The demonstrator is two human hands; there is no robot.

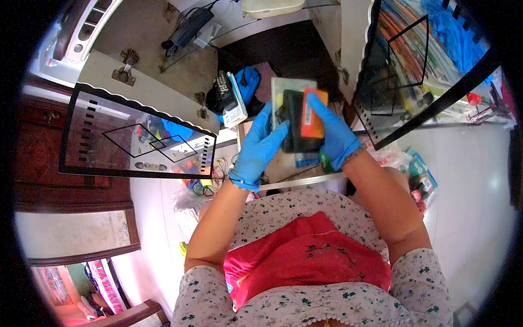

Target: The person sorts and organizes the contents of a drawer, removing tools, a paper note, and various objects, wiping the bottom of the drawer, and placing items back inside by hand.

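Both hands wear blue gloves and are raised in front of the open cabinet. My left hand [258, 148] is closed on the left side of a black wallet-like case [293, 122]. Behind that case shows a pale, flat plastic-looking sleeve [291, 83]. An orange-red card [312, 122] with a white barcode strip overlaps the right part of the black case. My right hand [339, 133] is closed on this card, thumb across its front, with the other fingers partly hidden behind. Whether those fingers also grip the case, I cannot tell.
Glass cabinet doors stand open at left [136, 139] and right [414, 71]. Inside, a black remote control [223, 90] lies beside a blue pouch [249, 82]. A black power adapter [190, 27] sits farther back. A red cloth [308, 256] covers the lap.
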